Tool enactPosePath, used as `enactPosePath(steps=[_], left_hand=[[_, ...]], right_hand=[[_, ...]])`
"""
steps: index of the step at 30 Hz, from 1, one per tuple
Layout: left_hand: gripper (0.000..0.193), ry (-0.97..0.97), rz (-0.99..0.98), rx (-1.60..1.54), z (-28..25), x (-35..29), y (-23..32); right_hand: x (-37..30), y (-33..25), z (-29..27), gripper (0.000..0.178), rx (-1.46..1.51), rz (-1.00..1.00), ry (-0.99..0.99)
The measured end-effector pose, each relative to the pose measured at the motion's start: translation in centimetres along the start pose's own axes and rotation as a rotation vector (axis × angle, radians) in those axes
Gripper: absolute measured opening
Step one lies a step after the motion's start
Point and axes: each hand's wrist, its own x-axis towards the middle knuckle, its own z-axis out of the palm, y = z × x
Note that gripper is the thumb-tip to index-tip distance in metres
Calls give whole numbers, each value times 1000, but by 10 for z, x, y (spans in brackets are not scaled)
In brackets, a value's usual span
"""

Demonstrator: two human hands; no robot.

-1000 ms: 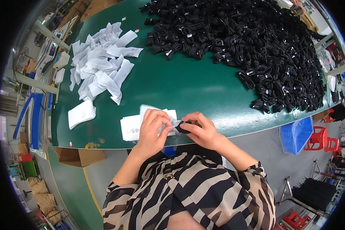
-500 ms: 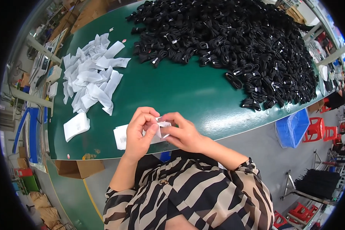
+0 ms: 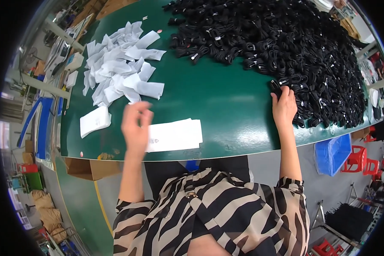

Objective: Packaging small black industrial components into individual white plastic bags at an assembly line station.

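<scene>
The flat bags [image 3: 177,135] lie in front of you, white and thin, overlapping with their edges uneven and small dark print at their left part. To the right of the flat bags and farther from you is the cable [image 3: 275,87] that you touch, black and only partly visible. The heap [image 3: 260,38] of more black cables, each bundled into loops with some pale ends showing, spreads beyond and to the right of the flat bags. Beyond and to the left of them you have the pile [image 3: 117,64], wrinkled whitish bags lying across one another at many angles. The stack [image 3: 95,122] of neat white bags sits to their left, slightly tilted.
</scene>
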Motion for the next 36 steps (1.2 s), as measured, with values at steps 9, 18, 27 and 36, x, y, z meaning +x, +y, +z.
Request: enactPosePath(steps=[9,18,27,36], left_hand=[[15,-411,292,99,51,-59,21],[6,-387,-156,-205,48,-61,19],[12,-379,122,-281,46,-55,29],[14,-367,270,-192,44,-52,47]], right_hand=[[-57,-85,-19,37,743,-161,-227],[-108,-128,-40,37,739,-521,-237],[-95,-123,-34,34,977,-341,-814],[-130,-139,-41,26,1477,111,-802]])
